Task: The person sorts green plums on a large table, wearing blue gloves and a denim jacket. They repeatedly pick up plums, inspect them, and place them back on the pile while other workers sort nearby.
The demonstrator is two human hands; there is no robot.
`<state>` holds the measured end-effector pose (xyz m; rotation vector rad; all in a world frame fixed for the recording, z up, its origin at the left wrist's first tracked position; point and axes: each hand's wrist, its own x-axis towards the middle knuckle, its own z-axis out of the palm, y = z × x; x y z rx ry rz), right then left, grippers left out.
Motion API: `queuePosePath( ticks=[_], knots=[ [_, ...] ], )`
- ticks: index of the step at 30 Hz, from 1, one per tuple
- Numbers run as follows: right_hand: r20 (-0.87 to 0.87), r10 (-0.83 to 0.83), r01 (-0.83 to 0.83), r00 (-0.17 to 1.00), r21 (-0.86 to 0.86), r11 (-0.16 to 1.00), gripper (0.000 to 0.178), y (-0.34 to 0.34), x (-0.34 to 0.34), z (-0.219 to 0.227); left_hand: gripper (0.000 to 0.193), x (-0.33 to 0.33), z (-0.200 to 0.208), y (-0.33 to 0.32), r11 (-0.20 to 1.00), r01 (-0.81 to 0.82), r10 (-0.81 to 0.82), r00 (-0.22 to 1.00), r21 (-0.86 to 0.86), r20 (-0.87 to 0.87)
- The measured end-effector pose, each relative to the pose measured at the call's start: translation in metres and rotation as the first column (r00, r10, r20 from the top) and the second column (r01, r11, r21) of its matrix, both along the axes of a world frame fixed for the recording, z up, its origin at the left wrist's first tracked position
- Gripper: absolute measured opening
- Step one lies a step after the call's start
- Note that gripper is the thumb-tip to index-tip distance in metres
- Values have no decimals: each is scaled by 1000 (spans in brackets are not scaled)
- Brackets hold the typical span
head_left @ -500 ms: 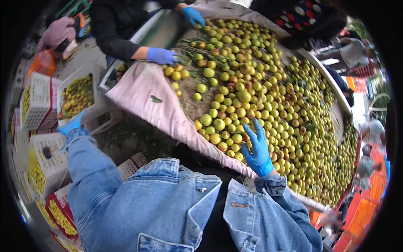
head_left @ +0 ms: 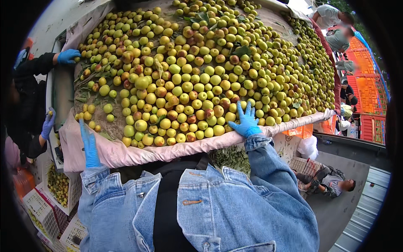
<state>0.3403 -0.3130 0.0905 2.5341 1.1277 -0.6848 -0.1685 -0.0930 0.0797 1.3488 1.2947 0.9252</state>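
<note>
Small round yellow-green fruits with reddish-brown patches, like jujubes, cover a wide sorting table edged with pink cloth. My left hand, in a blue glove, lies against the cloth at the near left with its fingers stretched out and nothing in it. A few smaller yellow fruits lie by its fingertips. My right hand, also gloved in blue, rests at the near edge, fingers spread among the closest fruits and not gripping any. Green leaves are scattered among the fruits.
At the left, a co-worker's blue-gloved hand touches the table's end; their purple-gloved hand holds a small fruit. Pale plastic crates stand lower left. Leaves lie below the near edge. Orange crates are stacked far right.
My view has turned, so the table sits further left. My left hand has come from a fruit crate to the cloth edge. My right hand has lowered to the near fruits.
</note>
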Motion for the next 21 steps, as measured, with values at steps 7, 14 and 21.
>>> queuePosePath(
  ticks=[7, 14, 21],
  knots=[
    [69, 365, -371, 928, 140, 918, 101, 23, 8, 6, 76, 266, -3, -60, 293, 950, -545, 256, 105, -799],
    [-99, 732, -660, 674, 366, 656, 103, 73, 3, -2, 73, 259, -36, -47, 433, 901, -360, 142, -30, -922],
    [59, 816, -681, 575, 586, 438, 71, 134, -50, -46, 78, 195, -53, -13, 662, 740, -267, 79, -123, -960]
  ],
)
